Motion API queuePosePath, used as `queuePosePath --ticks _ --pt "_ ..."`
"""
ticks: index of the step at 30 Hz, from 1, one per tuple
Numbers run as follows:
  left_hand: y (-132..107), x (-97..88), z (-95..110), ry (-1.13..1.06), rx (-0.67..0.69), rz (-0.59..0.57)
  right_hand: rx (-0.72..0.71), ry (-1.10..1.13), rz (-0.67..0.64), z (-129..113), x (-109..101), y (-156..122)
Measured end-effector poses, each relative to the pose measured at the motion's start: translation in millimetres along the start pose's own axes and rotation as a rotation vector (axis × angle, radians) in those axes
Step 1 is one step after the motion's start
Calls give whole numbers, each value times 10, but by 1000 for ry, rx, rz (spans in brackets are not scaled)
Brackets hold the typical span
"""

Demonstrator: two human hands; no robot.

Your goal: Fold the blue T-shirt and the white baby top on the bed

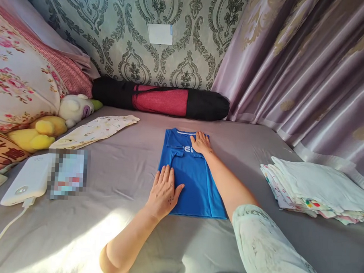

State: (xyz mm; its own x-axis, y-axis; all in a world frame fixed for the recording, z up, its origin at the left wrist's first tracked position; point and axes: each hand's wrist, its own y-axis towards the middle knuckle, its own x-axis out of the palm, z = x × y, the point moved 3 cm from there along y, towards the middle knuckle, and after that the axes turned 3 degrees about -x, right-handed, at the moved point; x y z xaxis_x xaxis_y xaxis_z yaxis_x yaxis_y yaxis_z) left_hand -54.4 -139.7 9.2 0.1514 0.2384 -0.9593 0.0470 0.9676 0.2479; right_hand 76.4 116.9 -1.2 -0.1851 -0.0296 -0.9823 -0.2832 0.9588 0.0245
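A blue T-shirt (194, 185) lies flat on the grey bedsheet, its sides and sleeves folded inward and its neckline pointing away from me. White letters on its chest are partly covered. My left hand (165, 188) rests palm down on the shirt's left edge, fingers stretched forward and thumb out to the side. Near the collar, my right hand (201, 143) presses flat on the shirt's upper right part with its fingers extended. Neither hand grips the cloth.
Folded clothes (315, 190) are stacked at the right. At the left lie a patterned cloth (97, 131), a white power bank (31, 178) with a cable, a blurred item (69, 174) and plush toys (76, 109). A black and red rolled bag (161, 100) lies along the wall.
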Motion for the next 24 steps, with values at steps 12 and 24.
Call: queuePosePath --ticks 12,24 --pt "-7 45 -13 -44 -5 24 -187 29 -11 -496 -76 -10" --pt "-39 65 27 -11 0 -4 -360 77 -96 -1223 124 80"
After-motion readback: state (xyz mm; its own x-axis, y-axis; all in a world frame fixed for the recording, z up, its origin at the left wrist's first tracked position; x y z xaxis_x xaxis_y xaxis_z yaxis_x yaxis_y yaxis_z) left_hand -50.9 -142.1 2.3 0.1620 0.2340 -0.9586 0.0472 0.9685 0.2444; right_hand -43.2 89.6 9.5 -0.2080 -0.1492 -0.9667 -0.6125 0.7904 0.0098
